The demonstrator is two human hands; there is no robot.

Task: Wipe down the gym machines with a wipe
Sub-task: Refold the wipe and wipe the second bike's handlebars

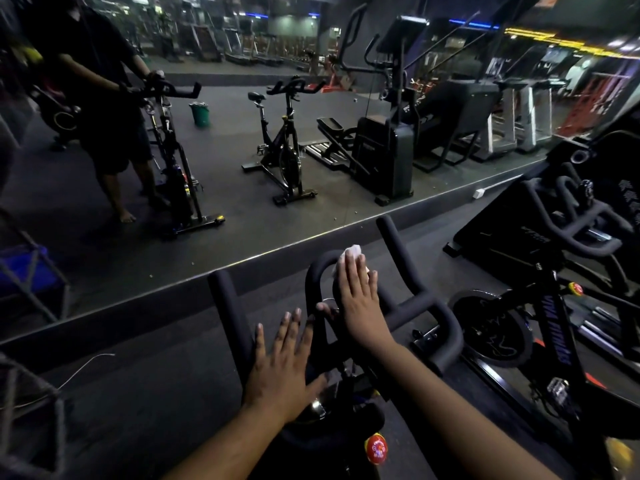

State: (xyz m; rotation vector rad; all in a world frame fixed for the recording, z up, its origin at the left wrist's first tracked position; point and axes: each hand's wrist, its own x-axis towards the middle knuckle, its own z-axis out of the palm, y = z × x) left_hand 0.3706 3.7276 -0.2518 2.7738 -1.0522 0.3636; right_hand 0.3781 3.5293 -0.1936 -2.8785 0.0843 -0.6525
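A black spin bike's padded handlebar (420,306) fills the lower middle of the head view. A white wipe (351,253) lies on the top of the handlebar's centre loop. My right hand (358,299) presses flat on the wipe with straight fingers, covering most of it. My left hand (284,362) rests flat and spread on the left side of the handlebar near its stem, holding nothing. A red knob (377,448) shows below the handlebar.
A wall mirror (225,202) runs right in front and reflects me, this bike, a green bucket (200,114) and other machines. A second spin bike (550,306) stands close on the right. A thin cable (86,367) lies on the dark floor at left.
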